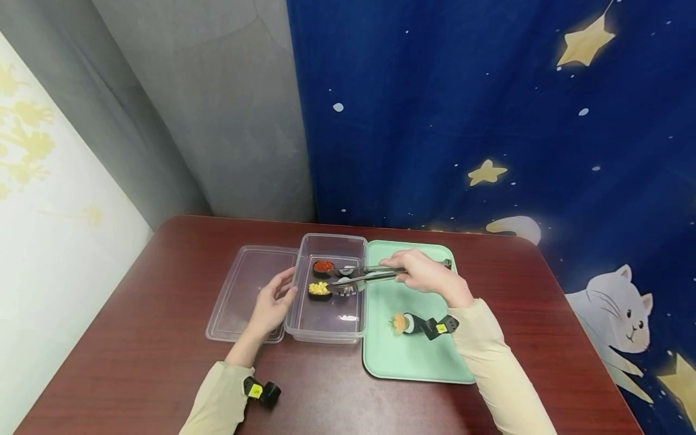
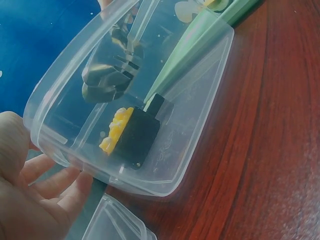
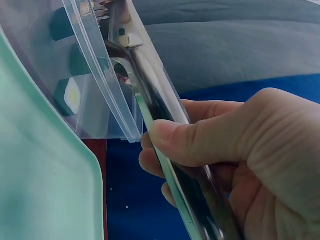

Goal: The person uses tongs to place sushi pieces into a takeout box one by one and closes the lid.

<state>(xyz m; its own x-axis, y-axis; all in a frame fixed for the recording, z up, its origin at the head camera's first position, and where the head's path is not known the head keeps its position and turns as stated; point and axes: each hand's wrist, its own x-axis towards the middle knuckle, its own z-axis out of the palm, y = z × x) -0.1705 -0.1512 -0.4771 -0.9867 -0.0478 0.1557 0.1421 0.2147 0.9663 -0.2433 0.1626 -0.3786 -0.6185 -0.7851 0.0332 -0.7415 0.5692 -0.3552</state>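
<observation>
My right hand [image 1: 421, 272] grips metal tongs [image 3: 160, 95], thumb on one arm and fingers behind the other. The tongs' heads reach into a clear plastic box [image 1: 326, 332], low over small sushi pieces. Inside lie a piece topped with red roe [image 1: 324, 266], a corn-topped piece [image 1: 319, 289] wrapped in black, and a roll [image 3: 72, 95] with a pale centre. I cannot tell whether the tongs hold a piece. My left hand [image 1: 272, 305] touches the box's left wall from outside, fingers loosely extended against it [image 2: 47, 185].
Right of the box lies a mint green tray [image 1: 405, 362], bearing a sushi piece with an orange topping [image 1: 400, 323]. A clear lid [image 1: 239, 302] rests flat on the left, partly under my left hand. The reddish-brown table [image 1: 136, 302] ends at a curtain [image 1: 391, 121] behind.
</observation>
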